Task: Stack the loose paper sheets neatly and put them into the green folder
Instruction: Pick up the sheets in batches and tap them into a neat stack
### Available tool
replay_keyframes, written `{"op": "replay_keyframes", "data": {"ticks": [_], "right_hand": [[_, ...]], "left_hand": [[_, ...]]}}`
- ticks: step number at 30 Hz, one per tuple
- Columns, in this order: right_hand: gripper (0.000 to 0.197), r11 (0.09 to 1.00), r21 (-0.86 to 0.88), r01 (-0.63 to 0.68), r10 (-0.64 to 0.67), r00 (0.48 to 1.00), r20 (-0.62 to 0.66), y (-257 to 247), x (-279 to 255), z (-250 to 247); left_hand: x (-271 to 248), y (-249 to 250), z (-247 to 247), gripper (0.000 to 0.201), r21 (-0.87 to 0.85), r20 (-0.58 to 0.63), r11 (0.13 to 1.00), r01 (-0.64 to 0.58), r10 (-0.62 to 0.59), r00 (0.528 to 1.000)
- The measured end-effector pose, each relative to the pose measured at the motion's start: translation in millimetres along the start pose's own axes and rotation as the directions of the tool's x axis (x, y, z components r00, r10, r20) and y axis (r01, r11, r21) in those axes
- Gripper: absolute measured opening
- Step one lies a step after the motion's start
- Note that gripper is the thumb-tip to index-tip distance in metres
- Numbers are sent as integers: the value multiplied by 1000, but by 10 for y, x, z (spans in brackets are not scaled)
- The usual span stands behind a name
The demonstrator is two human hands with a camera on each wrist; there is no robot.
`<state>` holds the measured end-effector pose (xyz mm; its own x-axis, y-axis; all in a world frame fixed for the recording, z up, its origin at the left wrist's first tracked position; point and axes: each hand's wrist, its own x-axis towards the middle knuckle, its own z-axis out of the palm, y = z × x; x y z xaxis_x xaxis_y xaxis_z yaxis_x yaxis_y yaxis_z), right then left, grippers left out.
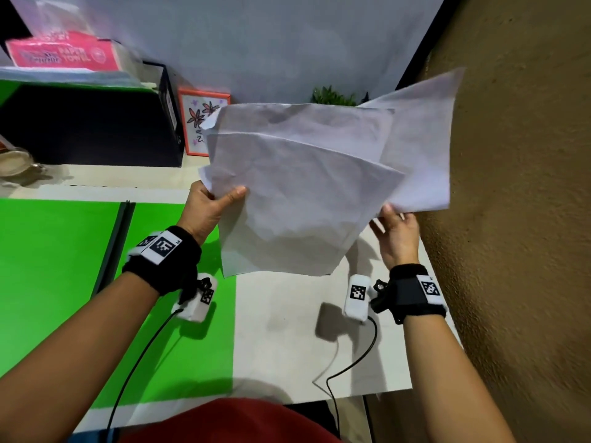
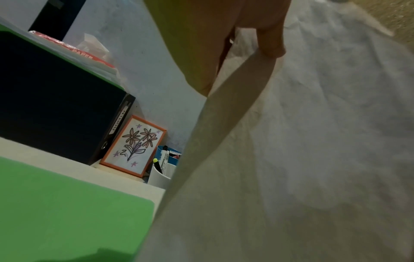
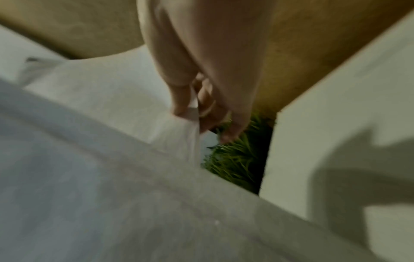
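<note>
Several crumpled white paper sheets (image 1: 307,193) hang fanned out and uneven in the air above the desk. My left hand (image 1: 214,203) pinches their left edge, thumb on top. My right hand (image 1: 396,225) holds a lower corner of the rightmost sheet (image 1: 422,161); in the right wrist view the fingers (image 3: 186,99) pinch a thin paper edge. The green folder (image 1: 64,282) lies open and flat on the desk at the left, under my left forearm. In the left wrist view the sheets (image 2: 313,141) fill the right side, with the folder (image 2: 67,212) below left.
A black binder (image 1: 96,123) stands at the back left with a pink paper towel pack (image 1: 64,52) on top. A framed flower drawing (image 1: 201,123), a pen cup (image 2: 163,173) and a green plant (image 1: 332,95) line the wall. The desk's right edge (image 1: 425,282) borders brown floor.
</note>
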<state>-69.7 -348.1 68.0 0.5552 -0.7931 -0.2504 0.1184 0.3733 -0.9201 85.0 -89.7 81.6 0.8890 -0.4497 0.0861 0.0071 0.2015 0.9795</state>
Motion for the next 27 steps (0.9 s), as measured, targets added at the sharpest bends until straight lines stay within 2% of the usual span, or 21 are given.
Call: {"op": "replay_keyframes", "data": {"ticks": [3,6,7,9,12,15,18,20,22,25,27], "right_hand": [[23,978,-31,207,-209,977,-53,-229,6,85],[24,919,-77,386,-390,920,-41,-481,40,146],[21,896,-85,437,-440,898,-28,-552,52,150],[19,847,-77,525,-527,850,-6,-656,51,150],[27,780,-132,611,-611,790,51,-786,1,146],[48,777,-177,605,-595,796,108,-837,-36,185],[37,798,-115,591,-578,805,132,-839,-106,285],[25,798,-111,592,-575,804,151,-839,-132,358],[24,845,-40,534,-521,837,169,-809,-122,373],[63,942,10,336,-327,911,251,-636,-110,265],[76,973,-11,229,-215,928,303,-485,-158,186]], "left_hand": [[25,19,-7,22,11,33,1000,4,-5,999],[37,34,-23,30,40,51,999,7,-9,999],[39,39,-20,29,51,58,999,1,-4,998],[50,45,-7,14,66,59,998,0,-4,998],[76,39,-3,24,107,49,994,2,-8,999],[75,58,6,27,121,79,993,13,-22,997],[96,51,9,17,144,105,989,36,-52,993],[110,53,13,18,185,112,982,37,-58,992],[121,49,14,21,189,100,981,39,-58,993],[117,49,4,24,158,78,986,59,-72,994],[108,49,-7,19,152,66,988,40,-50,997]]}}
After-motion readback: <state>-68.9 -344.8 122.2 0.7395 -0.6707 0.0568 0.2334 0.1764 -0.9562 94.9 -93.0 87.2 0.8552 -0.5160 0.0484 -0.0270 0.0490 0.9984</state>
